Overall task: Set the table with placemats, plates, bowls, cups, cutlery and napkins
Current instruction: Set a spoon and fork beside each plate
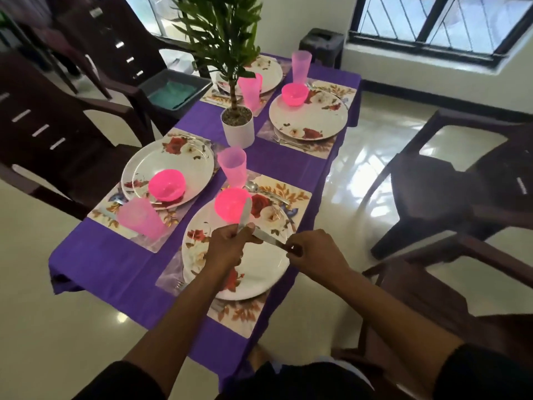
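At far left, dark brown plastic chairs (pixel 49 116) stand beside the surface (pixel 121 272), which is draped in a purple tablecloth. A grey bin (pixel 176 90) holding teal cloth sits near the far-left corner. The near-left place setting comprises a floral placemat (pixel 101 210), two stacked floral plates (pixel 173 168) carrying a pink bowl (pixel 166 184), and a pale pink cup (pixel 141 217) lying tilted on the mat. Centrally, a potted plant (pixel 236 122) in a white pot stands between the settings.

The near-right setting holds a large floral plate (pixel 259 272) on its own placemat (pixel 297 194), with a second pink bowl (pixel 232 204) at the plate's far edge, an upright pink cup (pixel 232 166) just beyond it, and a spoon (pixel 256 187) on the mat. Above this plate, the left hand (pixel 227 245) grips a table knife (pixel 243 215) with its blade pointing up, fingers curled round the handle. The right hand (pixel 314 255) pinches the handle of a second knife (pixel 268 236), whose blade reaches toward the left hand.

Two further settings occupy the far end, each with a plate, fork and pink cup; the far-right plate (pixel 308 116) bears a third pink bowl (pixel 294 93). Another brown chair (pixel 461 180) stands at right.
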A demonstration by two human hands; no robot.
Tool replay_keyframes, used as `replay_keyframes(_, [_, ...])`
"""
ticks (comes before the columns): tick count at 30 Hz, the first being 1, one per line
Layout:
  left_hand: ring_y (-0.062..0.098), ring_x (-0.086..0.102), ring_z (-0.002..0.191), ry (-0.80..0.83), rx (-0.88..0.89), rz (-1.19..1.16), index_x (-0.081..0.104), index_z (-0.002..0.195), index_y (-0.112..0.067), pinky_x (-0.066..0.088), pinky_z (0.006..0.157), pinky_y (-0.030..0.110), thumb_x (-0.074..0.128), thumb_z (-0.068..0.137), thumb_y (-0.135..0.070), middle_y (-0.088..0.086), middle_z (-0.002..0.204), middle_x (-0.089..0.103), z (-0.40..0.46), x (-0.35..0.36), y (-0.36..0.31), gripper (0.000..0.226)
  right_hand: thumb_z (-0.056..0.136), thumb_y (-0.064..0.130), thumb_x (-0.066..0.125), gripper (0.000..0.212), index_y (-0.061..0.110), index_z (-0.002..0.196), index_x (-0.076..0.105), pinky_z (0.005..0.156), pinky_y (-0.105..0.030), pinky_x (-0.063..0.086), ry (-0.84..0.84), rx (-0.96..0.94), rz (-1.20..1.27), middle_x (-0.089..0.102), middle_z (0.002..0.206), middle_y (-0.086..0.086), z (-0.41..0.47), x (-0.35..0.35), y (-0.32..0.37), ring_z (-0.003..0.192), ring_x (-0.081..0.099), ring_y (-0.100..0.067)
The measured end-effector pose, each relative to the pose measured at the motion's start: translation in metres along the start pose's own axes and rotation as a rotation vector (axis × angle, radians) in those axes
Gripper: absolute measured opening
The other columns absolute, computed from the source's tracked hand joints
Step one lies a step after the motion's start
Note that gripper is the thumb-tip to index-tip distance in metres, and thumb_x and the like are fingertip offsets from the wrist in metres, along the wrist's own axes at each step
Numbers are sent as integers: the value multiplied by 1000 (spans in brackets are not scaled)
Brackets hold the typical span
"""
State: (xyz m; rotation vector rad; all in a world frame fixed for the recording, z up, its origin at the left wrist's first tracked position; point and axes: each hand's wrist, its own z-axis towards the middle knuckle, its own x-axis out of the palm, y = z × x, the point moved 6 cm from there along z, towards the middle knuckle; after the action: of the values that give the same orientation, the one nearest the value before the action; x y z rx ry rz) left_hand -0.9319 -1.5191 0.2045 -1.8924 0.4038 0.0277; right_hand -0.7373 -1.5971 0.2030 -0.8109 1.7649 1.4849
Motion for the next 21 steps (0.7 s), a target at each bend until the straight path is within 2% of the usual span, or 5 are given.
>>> replay_keyframes(6, [13, 72, 77, 11, 81, 256, 81, 86, -25, 54, 74, 38, 77, 91, -37, -8, 81, 78, 23, -10, 12, 14, 89, 32, 77, 17, 22, 103, 81, 73, -29, 62, -3, 68, -44, 78, 90, 9, 50, -20, -28, 67, 66, -6])
replay_keyframes(9, [15, 70, 71, 4, 45, 366, 78, 81, -27, 54, 71, 39, 74, 92, -44, -9, 72, 74, 32, -4, 24, 21, 89, 30, 77, 19, 18, 103, 80, 67, -27, 58, -4, 92, -133, 77, 91, 3, 99, -28, -45, 66, 61, -6])
replay_keyframes(13, [8, 62, 60, 49, -23, 533, 73, 80, -30, 38, 57, 19, 67, 98, -44, -13, 63, 65, 44, 20, 33, 24, 86, 23, 69, 10, 15, 85, 72, 62, -28, 51, 71, 84, -266, 67, 79, 1, 174, -25, -61, 73, 63, -16])
replay_keyframes(16, [3, 61, 70, -34, -41, 594, 78, 99, -32, 37, 62, 16, 66, 98, -45, -19, 82, 69, 49, 25, 35, 18, 86, 18, 63, 13, 18, 74, 57, 65, -29, 41, 166, 15, -313, 60, 80, -1, 218, -13, -65, 81, 62, -22])
replay_keyframes(21, [8, 65, 97, -193, -150, 653, 74, 105, -38, 53, 86, 28, 67, 93, -51, -19, 107, 71, 48, 34, 54, 19, 94, 22, 57, 15, 15, 97, 70, 82, -39, 56, 258, -188, -408, 69, 98, -6, 259, 2, -60, 95, 67, -28])
